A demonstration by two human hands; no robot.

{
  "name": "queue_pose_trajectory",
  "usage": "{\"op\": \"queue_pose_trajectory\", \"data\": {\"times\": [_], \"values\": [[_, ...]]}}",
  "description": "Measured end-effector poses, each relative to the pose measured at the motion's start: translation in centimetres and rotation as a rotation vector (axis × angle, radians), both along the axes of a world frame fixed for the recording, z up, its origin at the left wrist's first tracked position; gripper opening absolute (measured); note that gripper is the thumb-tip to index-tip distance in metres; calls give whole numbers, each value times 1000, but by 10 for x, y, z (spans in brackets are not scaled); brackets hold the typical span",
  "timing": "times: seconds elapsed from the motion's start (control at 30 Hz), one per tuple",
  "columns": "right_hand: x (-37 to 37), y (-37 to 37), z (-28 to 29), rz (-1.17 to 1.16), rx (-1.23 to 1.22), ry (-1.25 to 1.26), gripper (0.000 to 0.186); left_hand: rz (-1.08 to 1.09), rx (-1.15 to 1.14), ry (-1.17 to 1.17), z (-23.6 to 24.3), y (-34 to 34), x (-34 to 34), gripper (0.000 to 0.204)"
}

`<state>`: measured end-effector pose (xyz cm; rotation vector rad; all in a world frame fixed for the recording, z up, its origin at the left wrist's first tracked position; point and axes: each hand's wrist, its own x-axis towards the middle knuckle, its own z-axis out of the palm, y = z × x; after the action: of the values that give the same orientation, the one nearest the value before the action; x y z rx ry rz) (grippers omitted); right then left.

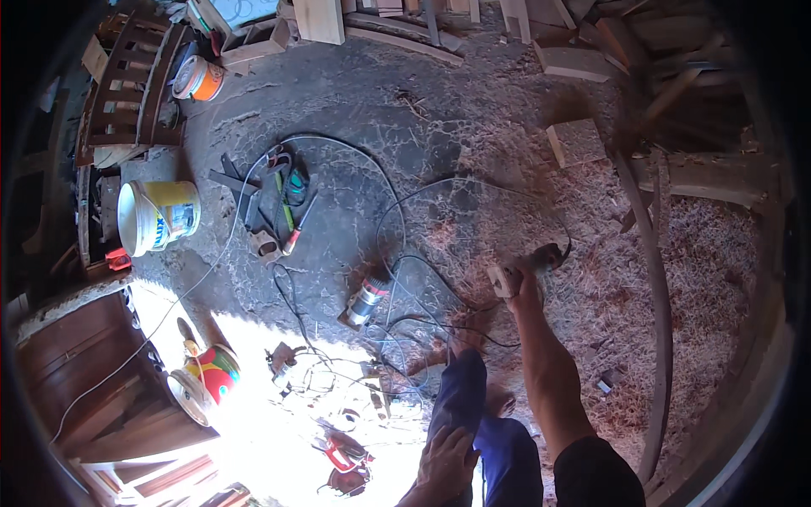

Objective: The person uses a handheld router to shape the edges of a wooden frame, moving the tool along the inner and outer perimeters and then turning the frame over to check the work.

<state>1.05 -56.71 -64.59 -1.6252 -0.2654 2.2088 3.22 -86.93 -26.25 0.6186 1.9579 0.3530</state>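
With the right grip (527, 286) clasping the tool (501, 281) and the left grip (449, 457) spread on the leg (460, 395), keep the cord (456, 178) well clear.

On the grey concrete floor (338, 207), a cylindrical red-and-silver power tool (368, 297) lies left of the right hand (527, 290), a round yellow-and-white plastic bucket (179, 203) farther left, a curved brown wooden strip (655, 287) rightward.

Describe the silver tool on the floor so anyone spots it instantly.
From the yellow and white bucket, cross the grey floor toward the right hand. Between them, nearer the hand, is a stubby cylindrical tool. Its silver barrel, red at one end, sets it apart from the red item in sunlight below.
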Motion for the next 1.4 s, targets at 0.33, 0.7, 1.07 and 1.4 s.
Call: {"op": "queue_pose_trajectory", "data": {"times": [0.33, 0.7, 1.07, 1.4], "values": [[-29, -29, -73, 15, -46, 50, 35, 301, 107, 112, 10, 20, -31, 22], [-90, -135, 211, 565, 239, -394, 82, 10, -49, 88, -14, -14, 3, 36], [151, -155, 549, 703, 809, 186, 61, -747, 394, 162, 12, -17, 33, 43], [521, -303, 668, 80, 974, -622, 51, -1050, 594, 223, 109, 86, 201, 47]]}}
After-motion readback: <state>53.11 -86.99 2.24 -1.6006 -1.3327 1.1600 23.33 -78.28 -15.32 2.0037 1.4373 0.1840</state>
